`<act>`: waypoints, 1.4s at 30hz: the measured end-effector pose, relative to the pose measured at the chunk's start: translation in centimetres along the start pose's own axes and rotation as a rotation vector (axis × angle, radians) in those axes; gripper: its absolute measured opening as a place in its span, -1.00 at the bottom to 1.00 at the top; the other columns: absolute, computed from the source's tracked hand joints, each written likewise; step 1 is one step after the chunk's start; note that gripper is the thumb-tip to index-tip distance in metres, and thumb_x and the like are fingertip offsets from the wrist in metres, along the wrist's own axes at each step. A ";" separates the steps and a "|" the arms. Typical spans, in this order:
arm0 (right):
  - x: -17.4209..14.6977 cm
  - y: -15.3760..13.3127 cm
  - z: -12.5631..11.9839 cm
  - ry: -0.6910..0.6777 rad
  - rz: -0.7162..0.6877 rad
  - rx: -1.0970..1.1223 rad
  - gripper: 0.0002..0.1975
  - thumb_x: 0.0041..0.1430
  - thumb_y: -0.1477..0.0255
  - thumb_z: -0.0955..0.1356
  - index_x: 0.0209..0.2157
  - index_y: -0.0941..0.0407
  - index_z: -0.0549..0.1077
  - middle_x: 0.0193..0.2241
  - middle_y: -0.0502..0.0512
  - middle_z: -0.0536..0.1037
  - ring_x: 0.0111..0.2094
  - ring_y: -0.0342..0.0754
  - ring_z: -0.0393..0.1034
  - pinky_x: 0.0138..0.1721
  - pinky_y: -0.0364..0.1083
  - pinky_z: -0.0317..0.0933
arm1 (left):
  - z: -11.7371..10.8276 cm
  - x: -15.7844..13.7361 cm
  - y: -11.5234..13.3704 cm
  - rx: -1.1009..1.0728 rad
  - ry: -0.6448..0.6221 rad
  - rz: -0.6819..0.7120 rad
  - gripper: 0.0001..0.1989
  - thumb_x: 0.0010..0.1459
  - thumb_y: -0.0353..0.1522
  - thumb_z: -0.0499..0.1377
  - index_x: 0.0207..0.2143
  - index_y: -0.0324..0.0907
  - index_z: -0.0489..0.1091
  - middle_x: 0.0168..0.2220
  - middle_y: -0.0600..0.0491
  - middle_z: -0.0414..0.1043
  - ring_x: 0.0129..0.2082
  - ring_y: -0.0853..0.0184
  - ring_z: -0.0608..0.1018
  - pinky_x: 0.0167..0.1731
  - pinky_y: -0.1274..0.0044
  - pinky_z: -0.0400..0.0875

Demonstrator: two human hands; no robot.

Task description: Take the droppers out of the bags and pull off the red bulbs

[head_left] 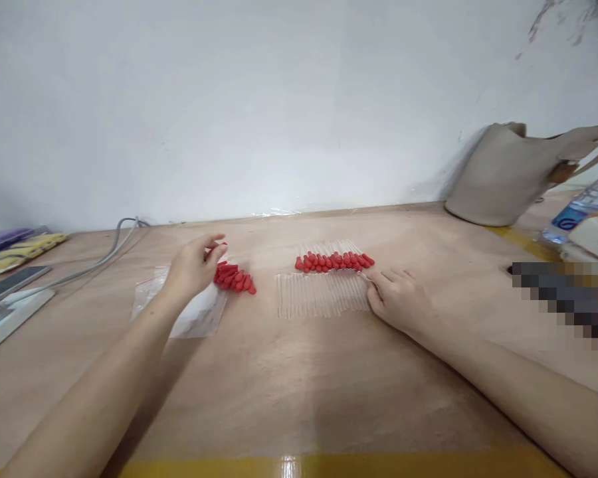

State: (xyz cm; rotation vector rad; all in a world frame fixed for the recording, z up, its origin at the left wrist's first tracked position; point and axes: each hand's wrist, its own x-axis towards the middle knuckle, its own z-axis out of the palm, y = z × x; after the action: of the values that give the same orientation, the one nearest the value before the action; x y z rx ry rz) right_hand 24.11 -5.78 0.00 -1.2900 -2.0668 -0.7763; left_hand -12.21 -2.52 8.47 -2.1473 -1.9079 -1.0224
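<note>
My left hand [194, 265] is raised with curled fingers, and a bit of red rubber bulb shows between thumb and fingertips. Just right of it lies a loose pile of red rubber bulbs [236, 279], beside a clear plastic bag [199, 318] partly under my wrist. In the middle, a row of clear thin tubes [321, 295] lies side by side. Behind them is a row of red bulbs [336, 261], with clear tubes pointing toward the wall. My right hand [401, 299] rests at the row's right end, thumb and forefinger closed on the end of a clear tube.
A beige bag [503, 176] leans at the wall on the right, near a plastic bottle [583, 206] and a blurred dark object [563, 302]. At left are a power strip [17, 315], a grey cable [94, 262], a phone [17, 282] and yellow and purple packs [22, 252].
</note>
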 end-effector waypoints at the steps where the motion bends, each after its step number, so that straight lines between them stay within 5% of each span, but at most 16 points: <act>1: 0.0 0.0 0.1 -0.014 0.006 0.008 -0.82 0.04 0.52 0.22 -0.40 0.16 0.46 -0.56 0.05 0.46 -0.48 -0.08 0.31 -0.37 -0.09 -0.01 | -0.5 0.5 -0.7 -0.023 -0.026 -0.069 -0.66 0.08 -0.26 0.06 -0.09 -0.15 0.32 -0.29 0.04 0.46 -0.49 0.36 0.51 -0.47 0.54 0.38; 8: 0.0 0.0 0.5 -0.043 0.000 0.065 -0.79 0.04 0.54 0.20 -0.41 0.19 0.46 -0.57 0.07 0.45 -0.48 -0.09 0.29 -0.36 -0.11 0.00 | -1.5 1.1 -2.7 -0.025 -0.084 -0.362 -0.79 0.02 -0.30 0.07 -0.28 -0.17 0.35 -0.49 0.07 0.46 -0.44 0.30 0.56 -0.59 0.63 0.31; 17: 0.1 -0.2 0.5 -0.074 0.036 0.135 -0.79 0.08 0.54 0.19 -0.42 0.17 0.45 -0.57 0.05 0.45 -0.48 -0.10 0.30 -0.35 -0.12 -0.01 | -0.6 1.1 -4.0 0.019 -0.009 -0.214 -0.66 -0.09 -0.12 0.15 -0.34 -0.17 0.37 -0.38 0.05 0.46 -0.42 0.33 0.50 -0.47 0.57 0.35; 23: -0.1 -0.8 0.4 -0.117 0.097 0.195 -0.79 0.04 0.56 0.20 -0.36 0.15 0.44 -0.48 0.05 0.48 -0.40 -0.08 0.33 -0.33 -0.12 -0.01 | -0.1 1.0 -4.2 0.002 -0.109 -0.200 -0.68 -0.09 -0.09 0.13 -0.42 -0.16 0.37 -0.46 0.08 0.45 -0.46 0.35 0.48 -0.49 0.56 0.32; 37: -0.2 -1.2 -0.1 -0.140 0.078 0.098 -0.78 -0.02 0.55 0.22 -0.35 0.15 0.45 -0.47 0.05 0.51 -0.37 -0.07 0.35 -0.27 -0.09 -0.02 | 1.1 0.8 -5.3 0.084 0.001 -0.320 -0.70 -0.08 -0.11 0.12 -0.44 -0.15 0.40 -0.44 0.06 0.47 -0.43 0.31 0.49 -0.47 0.56 0.27; 42: -0.1 -1.2 -0.2 -0.150 0.097 0.084 -0.80 0.01 0.54 0.22 -0.37 0.13 0.45 -0.48 0.01 0.53 -0.38 -0.08 0.36 -0.24 -0.08 -0.04 | 2.3 0.7 -6.8 0.161 -0.050 -0.342 -0.66 -0.03 -0.12 0.05 -0.39 -0.19 0.41 -0.41 0.02 0.48 -0.40 0.29 0.49 -0.45 0.55 0.26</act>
State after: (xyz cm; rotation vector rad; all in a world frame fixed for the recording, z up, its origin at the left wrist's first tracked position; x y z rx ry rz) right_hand 23.07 -6.44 -0.18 -1.4273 -2.1109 -0.5595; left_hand -17.45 0.63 4.61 -1.8173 -2.3483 -0.8298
